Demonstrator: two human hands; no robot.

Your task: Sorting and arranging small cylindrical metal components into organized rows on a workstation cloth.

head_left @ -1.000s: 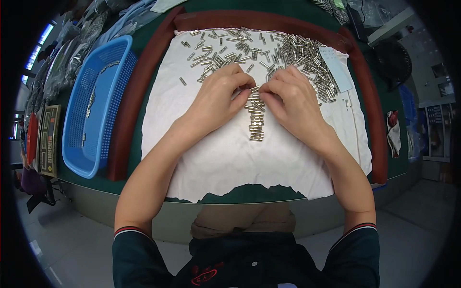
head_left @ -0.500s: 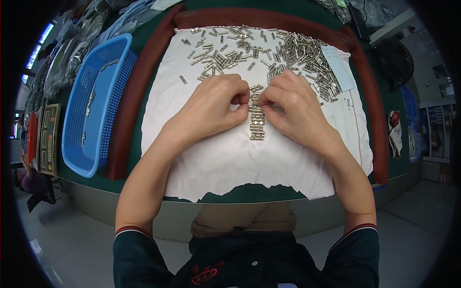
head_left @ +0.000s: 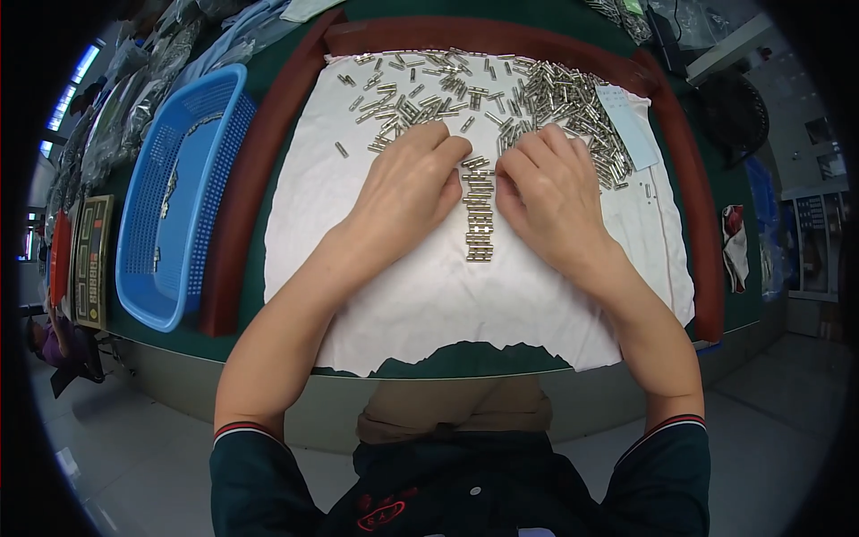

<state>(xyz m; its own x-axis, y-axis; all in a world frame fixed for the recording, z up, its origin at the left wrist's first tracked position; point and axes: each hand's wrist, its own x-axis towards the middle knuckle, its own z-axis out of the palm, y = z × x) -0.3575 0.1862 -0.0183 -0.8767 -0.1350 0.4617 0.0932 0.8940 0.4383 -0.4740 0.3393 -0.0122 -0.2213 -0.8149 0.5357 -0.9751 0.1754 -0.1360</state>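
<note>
A narrow strip of metal watch-band links lies lengthwise on the white cloth, between my two hands. At its far end sit a few links at a slant. My left hand is closed just left of the strip's far end, its fingertips close to the slanted links. My right hand is closed to the right of the strip, thumb and fingers bent together beside the loose links. Whatever either hand pinches is hidden by the fingers. Loose metal links are heaped at the far right, with others scattered at the far left.
A dark red wooden rim borders the cloth at the back and sides. A light blue paper slip lies by the heap. Left of the rim stands a blue plastic basket with a few metal strips inside. Another person sits far left.
Both hands have moved slightly away from me and apart, uncovering more of the strip's far end. The strip has stayed in place.
</note>
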